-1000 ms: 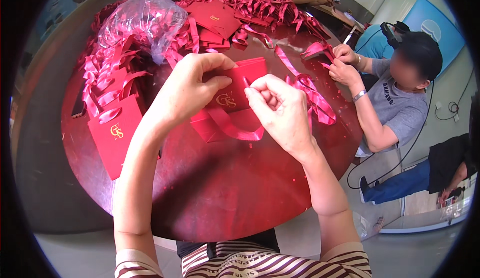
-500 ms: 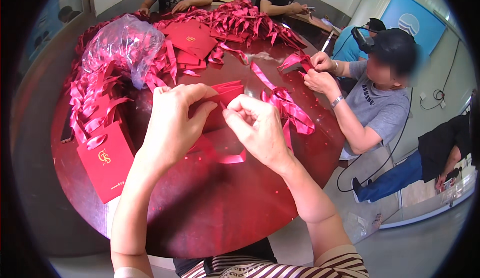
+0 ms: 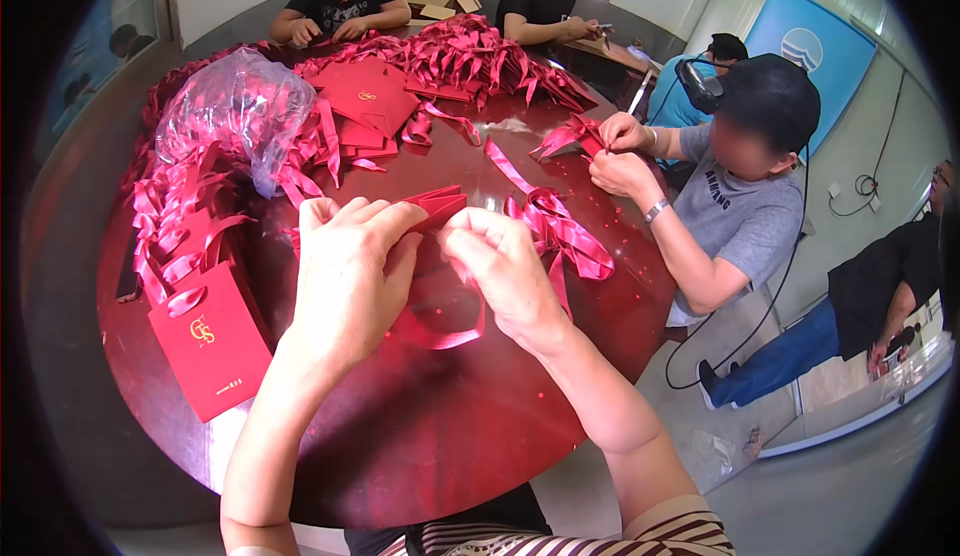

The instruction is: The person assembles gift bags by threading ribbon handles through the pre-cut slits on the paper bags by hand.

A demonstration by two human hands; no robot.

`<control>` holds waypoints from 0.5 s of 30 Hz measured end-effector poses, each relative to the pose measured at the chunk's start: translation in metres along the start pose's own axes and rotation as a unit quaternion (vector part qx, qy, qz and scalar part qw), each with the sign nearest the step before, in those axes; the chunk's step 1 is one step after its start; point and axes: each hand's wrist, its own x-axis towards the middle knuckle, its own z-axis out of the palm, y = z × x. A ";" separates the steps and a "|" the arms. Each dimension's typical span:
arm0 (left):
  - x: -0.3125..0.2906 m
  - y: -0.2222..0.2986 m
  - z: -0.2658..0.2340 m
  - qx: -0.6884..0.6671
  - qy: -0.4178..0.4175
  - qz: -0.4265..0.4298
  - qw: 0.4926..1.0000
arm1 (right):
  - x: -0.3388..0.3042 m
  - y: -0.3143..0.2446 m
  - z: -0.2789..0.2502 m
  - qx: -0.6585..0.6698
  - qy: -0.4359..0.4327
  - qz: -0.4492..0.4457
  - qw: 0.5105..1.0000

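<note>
My left hand [image 3: 350, 271] and my right hand [image 3: 505, 271] meet over a folded red paper bag [image 3: 437, 204] above the round dark red table [image 3: 440, 426]. Both hands pinch the bag and its red ribbon handle [image 3: 448, 338], which hangs in a loop below my fingers. Most of the bag is hidden behind my hands. A bunch of loose red ribbons [image 3: 560, 231] lies just right of my right hand.
A finished red bag with a gold emblem [image 3: 210, 341] lies at the left edge, with more bags and ribbons behind it. A clear plastic sack [image 3: 235, 116] sits far left. A person in grey [image 3: 740, 206] works at the right; two others sit at the far side.
My view has tilted up, so hands and bag sit lower in frame. My fingers have closed in tighter on the bag, and the ribbon loop now hangs below them.
</note>
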 end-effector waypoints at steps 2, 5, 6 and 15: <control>-0.001 0.000 0.002 0.001 -0.004 0.000 1.000 | 0.001 0.000 0.000 -0.003 0.008 0.005 1.000; -0.002 -0.003 0.006 -0.004 -0.001 -0.013 1.000 | 0.005 0.015 0.006 -0.174 0.071 -0.150 0.971; -0.003 -0.003 0.007 -0.011 0.006 -0.028 1.000 | 0.003 0.018 0.011 -0.203 0.088 -0.183 0.958; -0.003 -0.001 0.009 -0.001 -0.010 -0.017 1.000 | 0.005 0.029 0.012 -0.169 0.071 -0.170 0.968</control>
